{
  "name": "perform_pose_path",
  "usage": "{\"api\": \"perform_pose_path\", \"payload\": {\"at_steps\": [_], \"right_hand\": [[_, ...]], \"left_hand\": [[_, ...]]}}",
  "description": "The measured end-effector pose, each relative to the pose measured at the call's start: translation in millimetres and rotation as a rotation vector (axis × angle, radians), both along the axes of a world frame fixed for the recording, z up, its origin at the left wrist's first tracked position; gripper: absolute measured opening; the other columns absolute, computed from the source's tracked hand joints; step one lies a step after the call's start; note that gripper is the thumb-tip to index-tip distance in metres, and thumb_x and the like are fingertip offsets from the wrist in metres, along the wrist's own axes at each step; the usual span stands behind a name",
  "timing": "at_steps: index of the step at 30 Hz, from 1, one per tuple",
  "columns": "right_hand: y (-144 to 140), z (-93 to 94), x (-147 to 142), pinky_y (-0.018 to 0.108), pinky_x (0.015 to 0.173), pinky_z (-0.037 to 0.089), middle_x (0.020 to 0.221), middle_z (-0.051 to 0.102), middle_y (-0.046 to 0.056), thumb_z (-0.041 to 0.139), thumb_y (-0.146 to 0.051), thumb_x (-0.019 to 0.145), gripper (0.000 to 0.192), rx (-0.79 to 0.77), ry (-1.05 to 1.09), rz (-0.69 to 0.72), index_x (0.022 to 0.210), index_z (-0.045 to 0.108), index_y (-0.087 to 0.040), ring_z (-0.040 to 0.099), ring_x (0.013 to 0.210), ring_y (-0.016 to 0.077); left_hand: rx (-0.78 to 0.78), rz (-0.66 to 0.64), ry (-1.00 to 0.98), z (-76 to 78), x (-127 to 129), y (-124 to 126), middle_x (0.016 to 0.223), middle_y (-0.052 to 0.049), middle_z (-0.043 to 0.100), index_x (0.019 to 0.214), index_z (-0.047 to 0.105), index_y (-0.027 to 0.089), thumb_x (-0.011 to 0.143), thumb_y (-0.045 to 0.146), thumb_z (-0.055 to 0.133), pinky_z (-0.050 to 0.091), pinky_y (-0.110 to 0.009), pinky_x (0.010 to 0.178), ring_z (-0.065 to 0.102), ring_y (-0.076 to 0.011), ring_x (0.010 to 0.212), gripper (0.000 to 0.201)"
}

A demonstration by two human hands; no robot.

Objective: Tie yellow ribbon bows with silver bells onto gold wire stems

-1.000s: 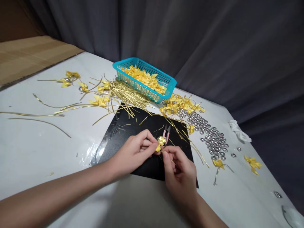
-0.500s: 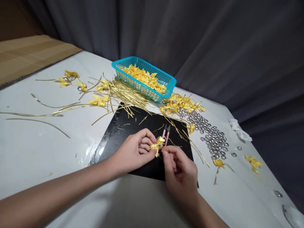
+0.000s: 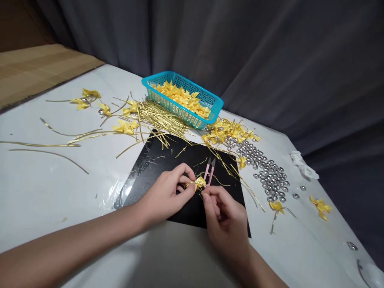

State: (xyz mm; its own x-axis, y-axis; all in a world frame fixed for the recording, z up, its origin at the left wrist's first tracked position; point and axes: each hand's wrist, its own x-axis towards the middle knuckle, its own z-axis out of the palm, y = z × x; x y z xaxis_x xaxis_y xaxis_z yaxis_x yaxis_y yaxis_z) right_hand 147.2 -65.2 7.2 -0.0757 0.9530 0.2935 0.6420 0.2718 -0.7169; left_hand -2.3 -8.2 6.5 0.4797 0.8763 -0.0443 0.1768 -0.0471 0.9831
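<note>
Above the black mat [image 3: 186, 214], my left hand [image 3: 171, 190] pinches a small yellow ribbon bow [image 3: 200, 183] with gold cord around it. My right hand [image 3: 226, 212] is closed at the bow's lower right, thumb and forefinger pressed together on what looks like a thin end of the gold cord; the tip is too small to see clearly. Just behind the bow lie pink-handled thread snips [image 3: 209, 170], blades pointing away from me. Loose bits of gold cord [image 3: 222, 182] lie on the mat beside them.
A teal basket [image 3: 217, 110] of yellow bows stands at the back, with a heap of gold cords [image 3: 162, 118] before it. Silver bead-like pieces [image 3: 271, 178] and finished-looking bows [image 3: 231, 130] spread to the right. Cardboard [image 3: 45, 70] lies far left; a grey curtain [image 3: 255, 52] hangs behind.
The bow has turned in my fingers and tipped flatter, its lower tail no longer hanging down. Both hands have shifted slightly left.
</note>
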Motion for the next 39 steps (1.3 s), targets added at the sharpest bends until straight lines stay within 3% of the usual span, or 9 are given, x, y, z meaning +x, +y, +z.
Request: {"api": "perform_pose_path", "payload": {"at_steps": [13,29,39], "right_hand": [[0.3,1.5,-1.4,0.018,0.043,0.025,0.054,0.026,-0.007,0.044,-0.011,0.086,0.009,0.039,-0.01,0.001,0.081,0.05,-0.017,0.028,0.043,0.0057],[-2.2,3.8,-1.1,0.018,0.044,0.026,0.054,0.025,-0.007,0.045,-0.01,0.084,0.009,0.06,-0.039,0.0,0.079,0.05,-0.016,0.028,0.044,0.0058],[-0.6,3.1,-1.7,0.018,0.044,0.025,0.054,0.023,-0.007,0.045,-0.011,0.085,0.009,0.058,-0.054,0.0,0.079,0.05,-0.016,0.027,0.043,0.0061]], "left_hand": [[-0.075,-0.105,-0.067,1.4,-0.2,-1.4,0.059,0.006,0.056,0.086,0.042,0.019,0.087,0.029,0.044,0.026,-0.018,0.046,0.04,-0.0068,0.048,0.01],[-0.089,-0.121,-0.077,-1.3,-2.4,-0.6,0.069,0.002,0.064,0.09,0.042,0.021,0.088,0.027,0.039,0.04,-0.023,0.063,0.059,-0.0138,0.07,0.007],[-0.04,-0.115,-0.041,-1.3,-2.4,-0.9,0.065,0.004,0.061,0.089,0.043,0.021,0.089,0.029,0.039,0.035,-0.02,0.054,0.054,-0.0111,0.061,0.009]]}}
